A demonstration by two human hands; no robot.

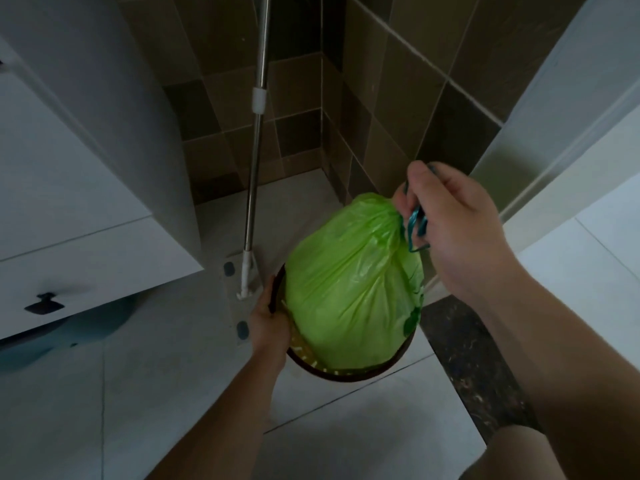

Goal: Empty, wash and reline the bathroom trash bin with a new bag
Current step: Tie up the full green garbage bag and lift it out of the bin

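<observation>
A full green trash bag (pixel 349 285) is gathered shut at its top and hangs partly out of a round dark-rimmed trash bin (pixel 346 374) on the floor. My right hand (pixel 453 220) is shut on the bag's teal drawstring (pixel 415 223) at the bag's upper right. My left hand (pixel 268 323) grips the bin's left rim. The bag covers most of the bin; only the rim and a yellowish strip of its inside show.
A mop with a metal pole (pixel 256 147) leans in the tiled corner, its flat head (pixel 239 296) on the floor by the bin. A white cabinet (pixel 79 188) stands left, a white door frame (pixel 554 126) right, and a dark stone threshold (pixel 464 348) lies beside the bin.
</observation>
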